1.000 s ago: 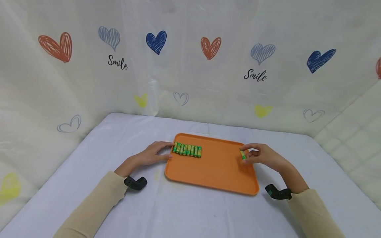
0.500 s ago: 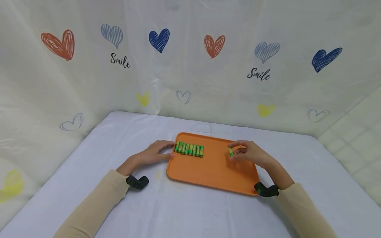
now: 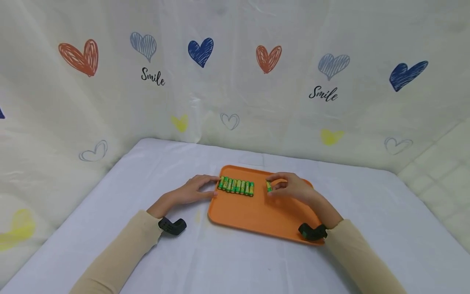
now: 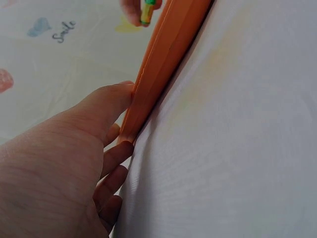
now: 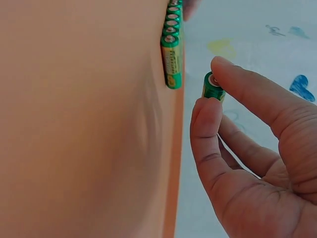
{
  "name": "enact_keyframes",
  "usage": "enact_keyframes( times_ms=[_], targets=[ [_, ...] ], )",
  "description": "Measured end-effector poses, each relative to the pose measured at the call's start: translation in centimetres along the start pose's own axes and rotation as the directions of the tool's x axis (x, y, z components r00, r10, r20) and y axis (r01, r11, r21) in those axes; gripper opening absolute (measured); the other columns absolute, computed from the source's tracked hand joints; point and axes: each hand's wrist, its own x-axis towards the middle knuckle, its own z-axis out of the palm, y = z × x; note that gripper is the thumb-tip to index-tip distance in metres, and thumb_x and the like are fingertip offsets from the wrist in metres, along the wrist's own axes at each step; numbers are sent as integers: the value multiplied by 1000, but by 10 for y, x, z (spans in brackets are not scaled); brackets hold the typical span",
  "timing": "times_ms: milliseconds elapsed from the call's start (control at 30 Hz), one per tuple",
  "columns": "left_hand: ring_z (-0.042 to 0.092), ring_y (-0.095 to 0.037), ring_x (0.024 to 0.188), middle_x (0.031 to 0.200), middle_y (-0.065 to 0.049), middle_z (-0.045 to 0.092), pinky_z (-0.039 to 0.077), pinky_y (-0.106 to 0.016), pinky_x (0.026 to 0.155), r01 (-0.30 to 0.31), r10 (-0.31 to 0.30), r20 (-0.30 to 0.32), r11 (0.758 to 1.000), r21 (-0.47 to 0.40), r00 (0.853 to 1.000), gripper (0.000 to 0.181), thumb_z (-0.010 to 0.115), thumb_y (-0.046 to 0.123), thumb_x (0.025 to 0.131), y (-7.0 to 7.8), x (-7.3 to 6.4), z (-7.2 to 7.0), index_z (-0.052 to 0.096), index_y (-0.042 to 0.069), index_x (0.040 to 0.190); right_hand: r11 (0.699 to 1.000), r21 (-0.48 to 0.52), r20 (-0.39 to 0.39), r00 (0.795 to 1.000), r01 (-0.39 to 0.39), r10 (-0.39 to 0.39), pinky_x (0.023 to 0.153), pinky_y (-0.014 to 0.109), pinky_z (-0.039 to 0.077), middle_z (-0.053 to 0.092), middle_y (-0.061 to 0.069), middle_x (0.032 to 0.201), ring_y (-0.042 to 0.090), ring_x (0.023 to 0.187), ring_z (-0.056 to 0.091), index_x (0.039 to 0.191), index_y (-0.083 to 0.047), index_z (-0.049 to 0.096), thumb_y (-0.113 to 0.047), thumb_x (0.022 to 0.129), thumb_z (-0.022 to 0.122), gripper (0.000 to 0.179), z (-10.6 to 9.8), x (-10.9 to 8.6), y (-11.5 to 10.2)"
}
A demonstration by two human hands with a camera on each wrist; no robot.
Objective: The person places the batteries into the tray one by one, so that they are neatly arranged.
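Note:
Several green-and-yellow batteries (image 3: 236, 186) lie side by side in a row at the left of an orange tray (image 3: 246, 216). My left hand (image 3: 191, 190) rests at the tray's left rim, thumb and forefinger spread apart, fingertips touching the edge beside the row's left end. In the left wrist view, the thumb (image 4: 111, 96) lies against the rim and the other fingers are loosely bent below it. My right hand (image 3: 291, 188) pinches a single battery (image 5: 213, 87) by its ends between thumb and fingers, above the tray, just right of the row.
A white cloth (image 3: 227, 265) covers the table under the tray. Behind it hangs a pale curtain (image 3: 235, 90) printed with hearts. Each wrist carries a black camera mount; the right one (image 3: 312, 232) overlaps the tray's front right corner in the head view.
My right hand has moved left across the tray with the battery, from the right rim to near the row. The left hand stays at the left rim. The head view has shifted slightly.

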Motion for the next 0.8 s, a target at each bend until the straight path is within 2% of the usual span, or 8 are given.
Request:
enact_keyframes(
  times_ms=[133,233,367,467,633,800],
  targets=[
    [29,-29,141,152,-4,40,19,-54,115,6,-6,-6,1000,3,1000,64,63,47,93,0,0,0,42,21,148,1000,-17,6,1000,-20,20,83,33,48,60,15,120,19,88,61,134,-2,55,-16,84,78,57,9,9,-1],
    [30,-29,140,151,-4,41,19,-54,114,-4,4,-9,1000,4,1000,64,63,47,93,0,-1,0,43,21,148,997,-58,9,999,-46,46,90,36,47,56,14,131,21,98,62,132,-5,56,-20,84,78,55,14,14,-1],
    [30,-29,140,151,-3,42,20,-54,114,-5,5,-5,1000,7,1000,64,63,47,93,1,-1,1,43,21,148,992,-93,-9,996,-91,90,96,40,46,61,10,128,22,107,62,129,-9,58,-25,82,80,55,20,17,0],
    [30,-27,140,151,-2,42,20,-52,115,4,-4,-3,1000,13,1000,65,63,49,92,1,1,1,43,22,148,990,-99,-10,995,-100,99,93,37,48,62,6,125,21,103,63,129,-9,58,-26,81,81,55,23,18,-2],
    [31,-27,140,150,-2,42,21,-52,114,3,-3,-5,1000,13,1000,65,63,48,92,0,1,1,43,21,148,994,-83,15,997,-69,70,84,33,51,61,10,123,21,93,63,129,-5,56,-22,83,79,54,28,21,-4],
    [31,-27,139,150,-2,42,21,-52,114,13,-13,-7,1000,7,1000,65,64,48,92,1,0,1,43,21,148,992,-123,-4,1000,-31,31,87,35,51,58,13,129,20,98,62,130,-3,56,-20,83,79,55,30,23,-5]
  ],
)
